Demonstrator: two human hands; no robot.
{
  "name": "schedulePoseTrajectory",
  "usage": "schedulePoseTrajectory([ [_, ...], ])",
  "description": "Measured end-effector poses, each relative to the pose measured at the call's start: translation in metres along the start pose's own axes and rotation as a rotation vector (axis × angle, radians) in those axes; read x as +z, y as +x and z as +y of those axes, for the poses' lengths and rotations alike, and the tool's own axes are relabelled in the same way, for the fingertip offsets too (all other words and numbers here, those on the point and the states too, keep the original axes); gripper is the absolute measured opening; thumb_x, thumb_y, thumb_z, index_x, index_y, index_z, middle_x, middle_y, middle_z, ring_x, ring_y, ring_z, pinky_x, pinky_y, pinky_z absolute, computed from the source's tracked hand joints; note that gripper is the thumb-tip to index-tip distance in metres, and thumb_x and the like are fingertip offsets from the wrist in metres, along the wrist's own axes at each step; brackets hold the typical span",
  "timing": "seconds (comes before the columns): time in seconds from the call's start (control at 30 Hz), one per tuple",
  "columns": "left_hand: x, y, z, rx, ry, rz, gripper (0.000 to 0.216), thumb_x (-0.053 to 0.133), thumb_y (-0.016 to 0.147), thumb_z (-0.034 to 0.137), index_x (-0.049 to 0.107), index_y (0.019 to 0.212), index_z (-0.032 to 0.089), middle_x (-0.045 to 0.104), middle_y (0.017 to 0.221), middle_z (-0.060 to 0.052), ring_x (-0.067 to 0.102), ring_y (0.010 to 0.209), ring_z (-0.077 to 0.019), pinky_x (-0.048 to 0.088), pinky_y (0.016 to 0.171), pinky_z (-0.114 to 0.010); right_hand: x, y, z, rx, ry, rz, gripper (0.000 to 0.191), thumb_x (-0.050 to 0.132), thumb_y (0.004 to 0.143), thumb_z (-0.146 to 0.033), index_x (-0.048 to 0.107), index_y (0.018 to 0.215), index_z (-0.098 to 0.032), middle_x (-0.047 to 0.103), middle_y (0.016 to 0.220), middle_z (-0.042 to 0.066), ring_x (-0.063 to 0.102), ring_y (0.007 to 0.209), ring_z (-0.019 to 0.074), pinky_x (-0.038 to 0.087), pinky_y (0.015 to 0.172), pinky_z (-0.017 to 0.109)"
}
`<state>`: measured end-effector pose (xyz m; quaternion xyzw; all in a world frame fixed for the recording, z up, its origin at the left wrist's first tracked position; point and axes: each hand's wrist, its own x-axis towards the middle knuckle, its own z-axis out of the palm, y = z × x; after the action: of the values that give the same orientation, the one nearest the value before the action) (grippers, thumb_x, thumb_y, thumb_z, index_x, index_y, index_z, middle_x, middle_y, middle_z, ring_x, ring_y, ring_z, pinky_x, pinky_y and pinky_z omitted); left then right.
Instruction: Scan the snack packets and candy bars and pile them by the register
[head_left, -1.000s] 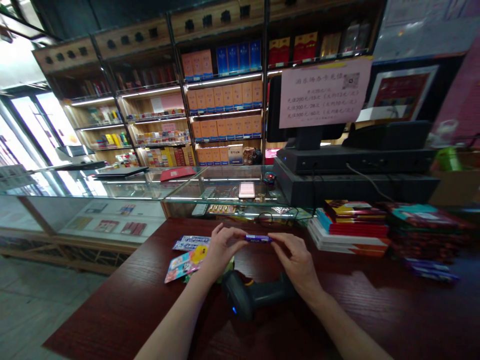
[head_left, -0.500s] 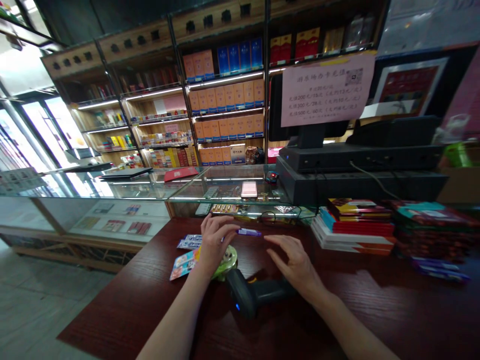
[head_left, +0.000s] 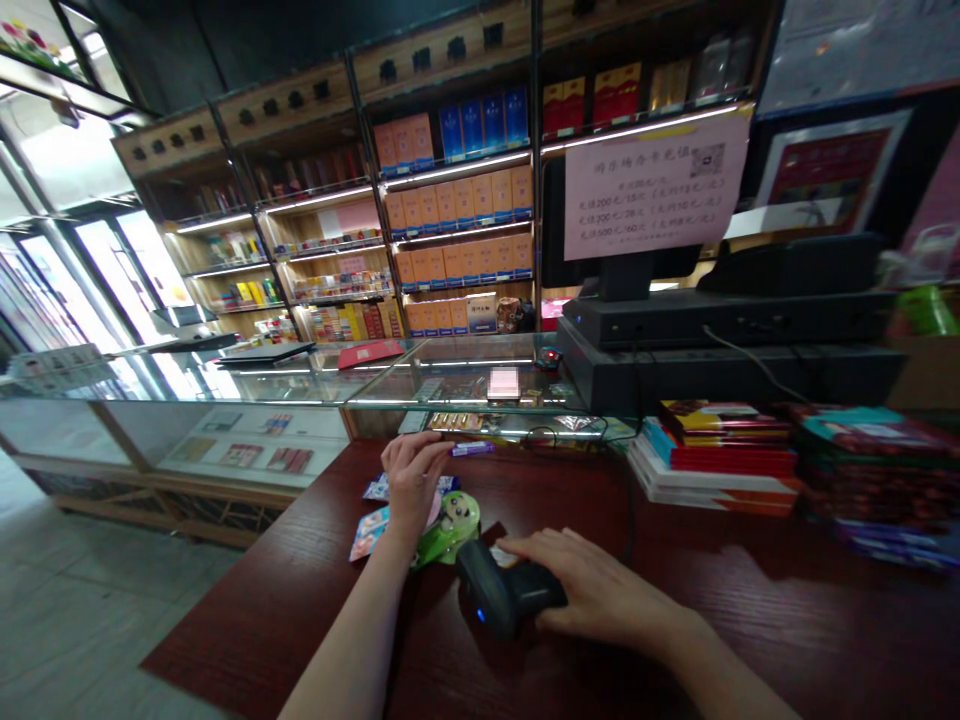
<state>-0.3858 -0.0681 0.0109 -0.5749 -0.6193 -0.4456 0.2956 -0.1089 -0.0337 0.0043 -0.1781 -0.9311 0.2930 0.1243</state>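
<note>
My left hand pinches a small purple pack by its left end and holds it just above the dark wooden counter. My right hand rests on the handle of a black barcode scanner lying on the counter, fingers curled over it. Under my left hand lie a round green toy pack and several colourful card packets.
Stacks of flat coloured boxes sit at the right. A black till with a monitor and paper notice stands behind. A glass display case runs left. Shelves of cartons line the back wall.
My right hand let go of the purple pack and dropped back onto the scanner. My left hand carried the pack away from me, toward the glass case.
</note>
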Motion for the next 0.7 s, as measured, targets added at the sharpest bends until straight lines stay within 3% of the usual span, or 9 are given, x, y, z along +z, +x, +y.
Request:
schedulePoseTrajectory([
  [0.23,0.000,-0.001,-0.005,-0.001,0.027,0.015,0.017,0.057,0.095,0.034,0.073,0.097,0.032,0.069,0.105,-0.003,0.058,0.104,-0.0221,0.037,0.100,-0.041,-0.014,-0.002,0.000,-0.004,0.046,0.086,0.077,0.062,0.072,-0.015,0.045,0.143,-0.040,0.064,0.132,0.001,0.060,0.115,0.0249,0.044,0.102,0.041],
  [0.5,-0.003,0.000,0.000,0.012,0.015,0.024,0.017,0.057,0.095,0.034,0.074,0.097,0.032,0.069,0.104,-0.003,0.058,0.103,-0.0214,0.037,0.100,-0.040,-0.027,0.000,0.005,-0.007,0.363,0.248,0.078,0.066,0.076,-0.017,0.040,0.147,-0.035,0.065,0.129,0.004,0.066,0.107,0.0211,0.052,0.095,0.036],
  [0.7,0.000,0.000,-0.001,0.053,0.002,0.068,0.015,0.059,0.094,0.030,0.074,0.097,0.032,0.070,0.104,-0.003,0.059,0.101,-0.0209,0.036,0.099,-0.039,-0.031,-0.003,0.002,-0.004,0.436,0.266,0.080,0.069,0.076,-0.019,0.038,0.148,-0.033,0.064,0.129,0.005,0.064,0.110,0.0209,0.048,0.101,0.040],
])
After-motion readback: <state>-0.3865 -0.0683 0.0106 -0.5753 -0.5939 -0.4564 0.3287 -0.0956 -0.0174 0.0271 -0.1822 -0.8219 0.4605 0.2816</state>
